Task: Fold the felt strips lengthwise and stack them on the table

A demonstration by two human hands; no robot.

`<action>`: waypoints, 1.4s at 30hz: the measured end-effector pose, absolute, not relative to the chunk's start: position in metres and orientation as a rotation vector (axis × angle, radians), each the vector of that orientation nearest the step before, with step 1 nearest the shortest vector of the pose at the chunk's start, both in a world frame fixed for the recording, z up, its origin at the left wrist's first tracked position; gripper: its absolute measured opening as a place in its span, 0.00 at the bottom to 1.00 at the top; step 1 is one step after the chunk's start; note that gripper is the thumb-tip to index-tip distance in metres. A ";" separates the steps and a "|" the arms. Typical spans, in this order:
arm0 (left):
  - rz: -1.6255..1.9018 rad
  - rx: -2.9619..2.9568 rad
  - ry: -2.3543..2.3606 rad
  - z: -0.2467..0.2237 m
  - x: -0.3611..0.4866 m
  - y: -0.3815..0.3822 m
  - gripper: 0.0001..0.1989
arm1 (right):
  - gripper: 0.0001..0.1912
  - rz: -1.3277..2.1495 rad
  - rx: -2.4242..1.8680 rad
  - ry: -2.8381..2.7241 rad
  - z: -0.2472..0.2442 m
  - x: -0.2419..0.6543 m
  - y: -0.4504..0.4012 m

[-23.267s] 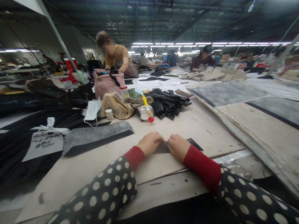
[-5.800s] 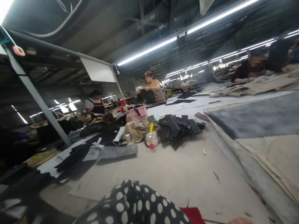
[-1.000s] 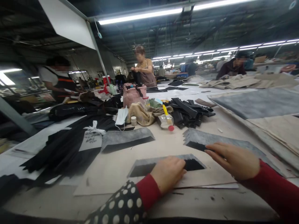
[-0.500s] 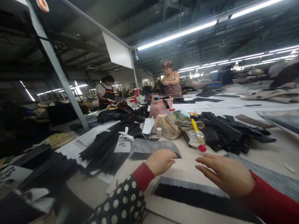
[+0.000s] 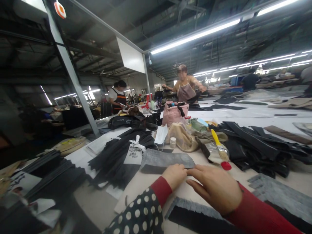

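Note:
My left hand (image 5: 174,176), in a red cuff and polka-dot sleeve, is over the near right corner of a grey fabric strip (image 5: 167,158) with a dark edge. Its fingers are bent and drawn together; whatever may be between them is hidden. Beside it, my right hand (image 5: 216,188) has its fingers stretched out and thumb apart, holding nothing. Its fingertips reach the left hand's fingertips; I cannot tell whether they touch. Below both hands lies another strip (image 5: 197,218), black with a frayed grey border, partly covered by the right forearm.
A yellow-handled brush (image 5: 219,144) rests near a red round piece (image 5: 226,166). Black strips (image 5: 258,146) are heaped at right, more (image 5: 119,149) at left under a paper tag (image 5: 133,154). A small white bottle (image 5: 173,142), a mask (image 5: 161,135) and a pink bag (image 5: 174,113) stand beyond. Two co-workers are behind.
My right hand has moved left, up to the left hand. The left hand's fingers have drawn together. The view has turned slightly left, and the co-worker behind the bag has spread both arms.

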State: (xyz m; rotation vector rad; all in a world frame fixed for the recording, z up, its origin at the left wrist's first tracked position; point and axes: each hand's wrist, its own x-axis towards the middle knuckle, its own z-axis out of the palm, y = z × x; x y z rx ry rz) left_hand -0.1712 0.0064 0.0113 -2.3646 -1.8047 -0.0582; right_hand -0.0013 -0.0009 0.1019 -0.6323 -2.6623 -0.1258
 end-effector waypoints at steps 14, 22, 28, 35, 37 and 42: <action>-0.507 -2.346 -2.038 0.007 -0.180 0.012 0.12 | 0.13 0.068 -0.660 -2.923 0.061 -0.020 0.021; -0.702 -2.390 -2.050 0.006 -0.182 0.010 0.11 | 0.15 0.073 -0.804 -2.977 0.024 -0.028 0.044; -0.701 -2.375 -2.065 0.005 -0.183 0.011 0.12 | 0.18 0.040 -0.866 -2.905 0.023 -0.031 0.041; -0.675 -2.352 -2.075 0.003 -0.184 0.013 0.11 | 0.16 -0.107 -0.920 -2.846 0.021 -0.034 0.041; -0.674 -2.347 -2.077 0.003 -0.184 0.012 0.11 | 0.16 -0.126 -0.949 -2.830 0.020 -0.034 0.041; -0.706 -2.323 -2.069 0.003 -0.184 0.011 0.12 | 0.15 -0.138 -0.997 -2.814 0.015 -0.033 0.044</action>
